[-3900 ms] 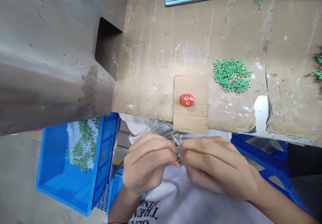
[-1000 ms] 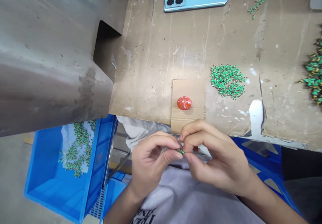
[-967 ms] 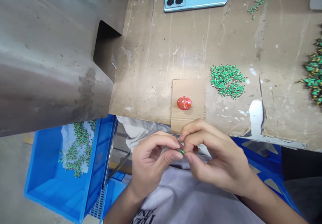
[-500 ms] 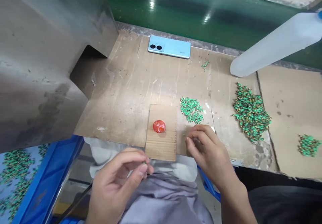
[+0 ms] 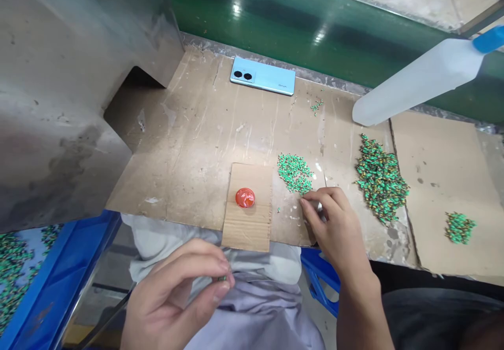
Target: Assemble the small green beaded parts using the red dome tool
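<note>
My left hand [image 5: 177, 292] is in front of the table edge, thumb and fingertips pinched on a small green piece [image 5: 222, 278]. At the lower edge of a small pile of green pieces [image 5: 294, 173], my right hand [image 5: 331, 224] has its thumb and forefinger together; what is between them, if anything, is too small to make out. A single green piece [image 5: 279, 210] lies left of that hand. Between the hands, a shiny red round object [image 5: 245, 198] sits on a cardboard strip [image 5: 248, 234] that reaches over the table edge.
A larger heap of green pieces [image 5: 381, 179] and a smaller one [image 5: 460, 228] lie to the right. A light blue phone [image 5: 263, 76] and a leaning white bottle [image 5: 417, 82] stand farther back. Sheet metal [image 5: 59, 103] rises at left, above a blue tray [image 5: 74, 266].
My right hand has moved slightly right to the pile's edge, and a single green piece now shows where its fingertips were. My left hand has shifted a little down and left, still pinching.
</note>
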A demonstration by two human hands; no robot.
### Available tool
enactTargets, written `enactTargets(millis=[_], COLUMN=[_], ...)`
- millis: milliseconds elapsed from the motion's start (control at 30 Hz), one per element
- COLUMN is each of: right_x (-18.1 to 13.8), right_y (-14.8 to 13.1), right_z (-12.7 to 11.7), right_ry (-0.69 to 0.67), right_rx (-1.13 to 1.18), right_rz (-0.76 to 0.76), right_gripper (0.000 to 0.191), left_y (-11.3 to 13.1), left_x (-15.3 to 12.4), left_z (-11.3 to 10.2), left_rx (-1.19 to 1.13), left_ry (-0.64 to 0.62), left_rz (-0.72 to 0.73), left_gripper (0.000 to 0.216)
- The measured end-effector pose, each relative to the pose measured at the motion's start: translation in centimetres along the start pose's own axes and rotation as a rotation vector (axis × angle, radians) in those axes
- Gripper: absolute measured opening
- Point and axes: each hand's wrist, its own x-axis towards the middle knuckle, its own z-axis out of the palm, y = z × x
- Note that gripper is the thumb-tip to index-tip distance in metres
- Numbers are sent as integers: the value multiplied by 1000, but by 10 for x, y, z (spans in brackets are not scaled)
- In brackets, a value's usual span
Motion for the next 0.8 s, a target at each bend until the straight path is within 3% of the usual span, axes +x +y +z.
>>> enactTargets(millis=[100,300,467,633,800], right_x=[1,6,8,5,1], right_y=[-4,-14,-15,-11,-12], right_z=[5,13,15,13,17], right_ry=[16,53,21,11,70], right_rx=[-22,-105,-160,-158,-145], right_rz=[27,126,166,159,173], right_gripper=[18,22,17,17,24], left_y=[-3,-7,-7,-11,-13], left_x=[0,-5,-8,-10,-10], left_z=[3,10,10,14,15], left_rx=[20,-7,2,-36,-63], left_ry=[12,139,49,71,52], left_rz=[-17,-188,-183,-293,-292], left_gripper=[25,14,17,14,10])
